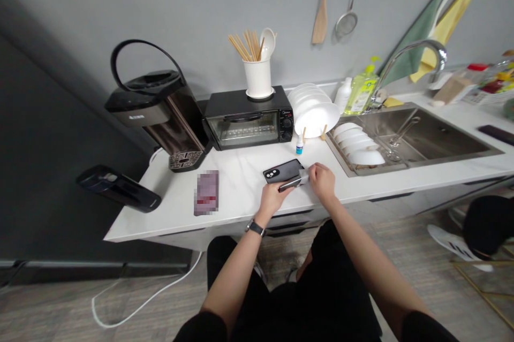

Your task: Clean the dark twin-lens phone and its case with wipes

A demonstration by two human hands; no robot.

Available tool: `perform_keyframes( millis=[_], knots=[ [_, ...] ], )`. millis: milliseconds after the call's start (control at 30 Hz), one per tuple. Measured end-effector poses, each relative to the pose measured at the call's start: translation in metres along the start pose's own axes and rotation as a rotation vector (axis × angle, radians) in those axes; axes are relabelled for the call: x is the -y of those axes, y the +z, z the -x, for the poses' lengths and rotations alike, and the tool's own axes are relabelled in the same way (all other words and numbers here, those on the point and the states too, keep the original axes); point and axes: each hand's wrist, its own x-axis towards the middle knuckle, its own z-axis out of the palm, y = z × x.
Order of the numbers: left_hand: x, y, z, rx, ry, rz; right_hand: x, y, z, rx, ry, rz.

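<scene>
My left hand point(273, 198) is closed around a smartphone point(289, 183), held tilted just above the counter near its front edge. My right hand point(322, 178) is closed at the phone's right end. Between its fingers is a thin greyish piece point(304, 176), cloth or film, I cannot tell which; it touches the phone or lies right beside it. Just behind the phone lies a black phone case point(280, 170) with camera holes at its left end. Farther back stands a small white bottle point(299, 145) with a blue label.
A blurred-out purple rectangle point(206, 192) lies on the white counter point(241, 192) at left. Behind are a hot-water dispenser point(168, 117), a toaster oven point(249, 122) and racked plates point(315, 112). At right, bowls point(357, 144) stand in the sink point(450, 138). Someone's shoe point(453, 245) shows lower right.
</scene>
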Motion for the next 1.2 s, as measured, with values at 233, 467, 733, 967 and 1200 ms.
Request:
perform_keyframes(
  millis=[233, 467, 733, 967, 1200],
  knots=[
    [0.004, 0.001, -0.003, 0.008, -0.009, -0.051, 0.052, 0.000, 0.010, 0.050, -0.137, -0.040],
    [0.005, -0.001, 0.002, 0.008, -0.024, -0.088, 0.054, -0.002, 0.014, 0.165, -0.289, -0.063],
    [-0.001, -0.001, -0.001, 0.026, 0.013, -0.025, 0.002, -0.011, -0.007, 0.067, -0.028, 0.065],
    [0.006, -0.002, -0.001, 0.016, -0.021, -0.144, 0.090, 0.003, 0.024, 0.152, -0.352, -0.115],
    [-0.002, -0.001, 0.002, 0.038, 0.005, -0.057, 0.003, -0.009, -0.001, 0.103, -0.141, -0.050]
  ],
)
